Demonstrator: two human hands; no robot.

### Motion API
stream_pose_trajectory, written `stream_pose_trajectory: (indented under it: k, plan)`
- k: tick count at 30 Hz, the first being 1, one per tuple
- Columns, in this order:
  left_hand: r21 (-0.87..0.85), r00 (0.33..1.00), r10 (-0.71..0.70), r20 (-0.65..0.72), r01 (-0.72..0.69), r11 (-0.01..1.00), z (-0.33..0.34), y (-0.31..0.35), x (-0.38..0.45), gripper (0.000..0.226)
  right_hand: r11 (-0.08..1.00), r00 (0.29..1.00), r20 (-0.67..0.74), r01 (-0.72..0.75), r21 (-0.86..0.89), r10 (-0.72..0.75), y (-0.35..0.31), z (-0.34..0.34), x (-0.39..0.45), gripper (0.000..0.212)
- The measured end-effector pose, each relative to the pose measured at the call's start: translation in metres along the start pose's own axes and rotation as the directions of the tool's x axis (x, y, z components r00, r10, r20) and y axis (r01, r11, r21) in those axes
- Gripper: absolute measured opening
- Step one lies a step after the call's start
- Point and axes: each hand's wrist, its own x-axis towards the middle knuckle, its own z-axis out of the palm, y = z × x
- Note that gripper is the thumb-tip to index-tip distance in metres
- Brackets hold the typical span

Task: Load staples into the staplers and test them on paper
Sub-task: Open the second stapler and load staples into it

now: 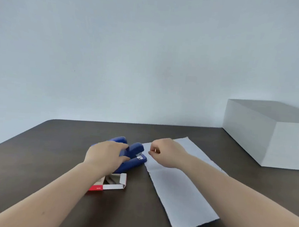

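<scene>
Two blue staplers lie side by side on the dark table. The nearer stapler (135, 156) has its top lifted open, and my left hand (106, 154) grips its body from above. The farther stapler (119, 140) sits just behind, partly hidden by that hand. My right hand (167, 155) hovers over the far end of a long white paper (180, 187), fingers pinched on something small and thin near the stapler's mouth; I cannot tell what it is. An open red and white staple box (112, 183) lies in front of the staplers, under my left forearm.
A large white box (268, 133) stands at the back right of the dark table (52, 150), against a plain pale wall. The table's left far corner is rounded.
</scene>
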Motion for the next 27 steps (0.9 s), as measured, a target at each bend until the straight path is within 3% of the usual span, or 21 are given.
stream_pose_trajectory:
  k: [6,11,15,18,21,27]
  plan:
    - [-0.045,0.995,0.066,-0.072,-0.069,0.997,0.019,0.019,0.036,0.050,0.990,0.986,0.098,-0.139,0.013,0.137,0.021,0.014,0.031,0.039]
    - [-0.113,0.992,0.053,-0.116,-0.067,0.991,0.031,0.021,0.053,0.037,0.965,0.940,0.219,-0.248,-0.083,0.260,0.026,0.009,0.034,0.027]
    - [-0.108,0.987,-0.035,-0.158,0.018,0.994,0.039,0.024,0.067,0.026,0.934,0.914,0.248,-0.349,0.073,0.322,0.029,0.007,0.021,0.035]
    - [-0.036,0.994,-0.065,-0.090,0.062,0.997,0.040,0.036,0.086,0.005,0.936,0.922,0.166,-0.335,-0.110,0.350,0.028,0.006,0.020,0.039]
    - [-0.024,0.997,-0.081,-0.020,0.080,0.996,0.038,0.045,0.106,0.005,0.929,0.964,0.062,-0.230,-0.288,0.258,0.024,0.001,0.025,0.041]
    - [0.017,0.996,-0.087,0.010,0.087,0.996,0.044,0.045,0.145,0.008,0.967,0.985,0.082,-0.134,-0.216,0.154,0.039,0.002,0.040,0.035]
